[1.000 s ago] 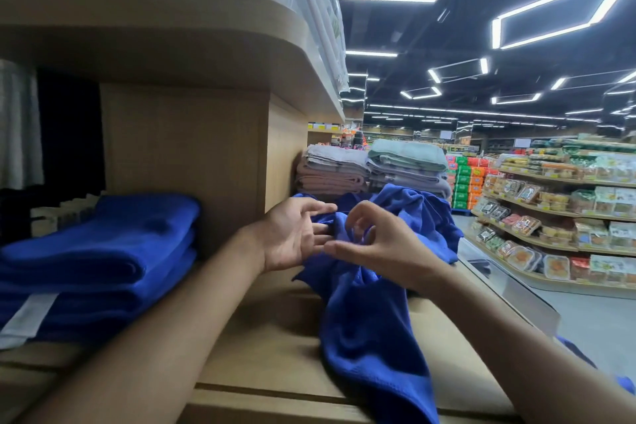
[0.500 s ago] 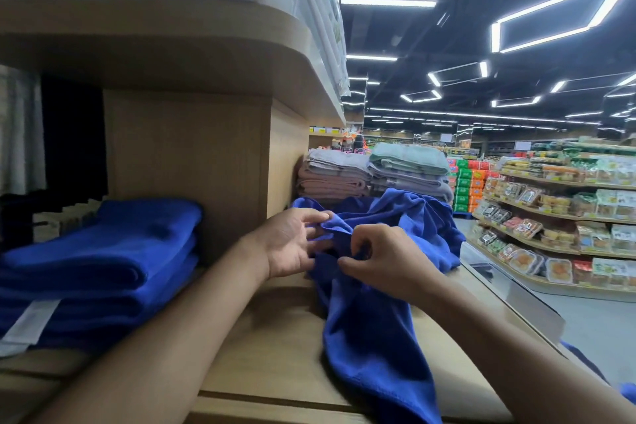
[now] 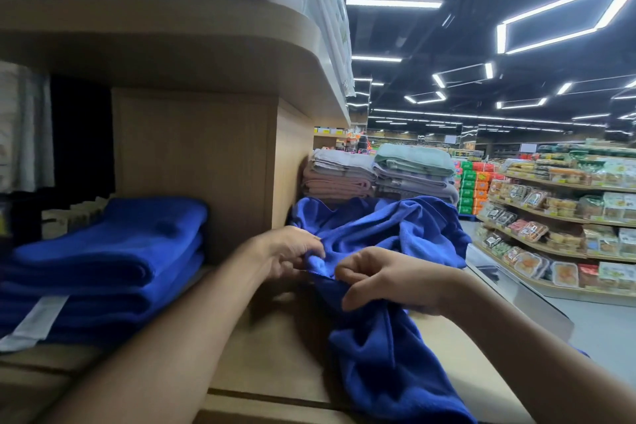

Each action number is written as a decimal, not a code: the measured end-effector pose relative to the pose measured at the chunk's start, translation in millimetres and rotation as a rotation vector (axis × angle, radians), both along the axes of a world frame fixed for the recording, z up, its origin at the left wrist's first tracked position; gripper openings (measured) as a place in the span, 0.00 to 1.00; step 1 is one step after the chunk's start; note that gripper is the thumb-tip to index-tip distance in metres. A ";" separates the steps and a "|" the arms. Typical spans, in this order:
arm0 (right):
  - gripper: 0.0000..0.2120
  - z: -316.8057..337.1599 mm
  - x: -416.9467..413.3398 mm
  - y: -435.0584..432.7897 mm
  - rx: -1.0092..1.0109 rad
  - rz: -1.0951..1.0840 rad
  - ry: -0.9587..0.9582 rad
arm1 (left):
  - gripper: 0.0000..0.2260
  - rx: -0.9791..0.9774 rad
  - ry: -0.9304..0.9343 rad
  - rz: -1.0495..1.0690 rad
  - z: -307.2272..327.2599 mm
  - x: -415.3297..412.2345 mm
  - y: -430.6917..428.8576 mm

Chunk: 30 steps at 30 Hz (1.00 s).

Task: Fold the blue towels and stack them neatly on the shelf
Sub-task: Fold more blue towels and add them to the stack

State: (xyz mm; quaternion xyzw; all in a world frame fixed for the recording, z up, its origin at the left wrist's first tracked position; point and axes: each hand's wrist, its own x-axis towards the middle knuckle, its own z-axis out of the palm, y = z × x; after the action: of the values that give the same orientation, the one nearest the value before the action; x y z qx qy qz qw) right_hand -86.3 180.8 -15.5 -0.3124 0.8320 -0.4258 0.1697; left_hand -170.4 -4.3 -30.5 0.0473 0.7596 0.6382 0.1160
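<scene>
Both the left hand (image 3: 287,253) and right hand (image 3: 382,280) pinch 1 loose blue towel (image 3: 385,348) at 6 o'clock on the shelf (image 3: 272,351), probably its hem. Find both corners before spreading; folded stack (image 3: 103,262) waits at 9.

loose towel (image 3: 385,354) cut off below, snack labels (image 3: 564,217) unreadable

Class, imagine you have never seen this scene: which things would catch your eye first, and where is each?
First, the two hands, left and right, pinching a crumpled blue towel at centre, its lower part trailing over the shelf edge. Next, the folded blue stack at left. Beyond, pastel towels and bright ceiling lights.
</scene>
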 end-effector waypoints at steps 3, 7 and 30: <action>0.13 4.5 1.5 2.7 -0.128 -0.019 -0.089 | 0.08 -0.015 0.061 0.101 5.0 0.9 -3.1; 0.20 3.0 -8.4 8.0 -0.311 -0.167 -0.156 | 0.04 0.005 0.007 0.187 13.0 8.1 -10.2; 0.14 7.4 -14.6 31.9 -0.053 0.098 -0.318 | 0.23 -0.841 0.555 -0.006 -8.2 -13.1 -5.7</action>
State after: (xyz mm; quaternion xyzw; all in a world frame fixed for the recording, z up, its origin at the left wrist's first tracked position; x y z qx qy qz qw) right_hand -100.9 212.7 -8.1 -0.2858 0.7669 -0.4831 0.3113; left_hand -183.5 -9.9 -38.7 0.1667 0.9531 0.2399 -0.0796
